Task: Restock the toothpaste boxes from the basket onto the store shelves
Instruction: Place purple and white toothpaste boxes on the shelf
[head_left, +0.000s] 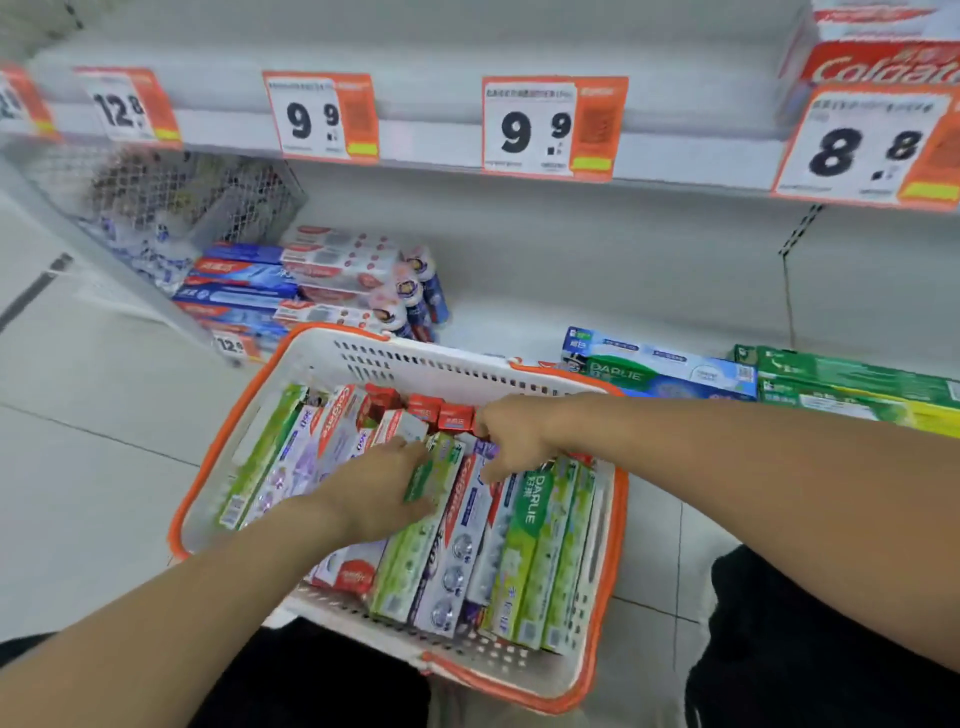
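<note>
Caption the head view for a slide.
Both hands, left hand and right hand, reach into the basket of toothpaste boxes below a nearly bare shelf.

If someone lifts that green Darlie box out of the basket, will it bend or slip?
The green Darlie box is a long carton with flat sides, so it probably stays stiff and will not roll. Its glossy print may be a little slippery. Packed tight in the basket, it may drag its neighbours.

1. Basket (322, 358): white perforated plastic with an orange rim, matt.
2. Toothpaste boxes (519, 545): printed cardboard, slightly glossy.
3. Price tags (550, 127): printed paper or card, orange and white.
4. Wire bin (171, 192), far left: metal mesh.
5. Floor tiles (93, 395): smooth, pale.
</note>
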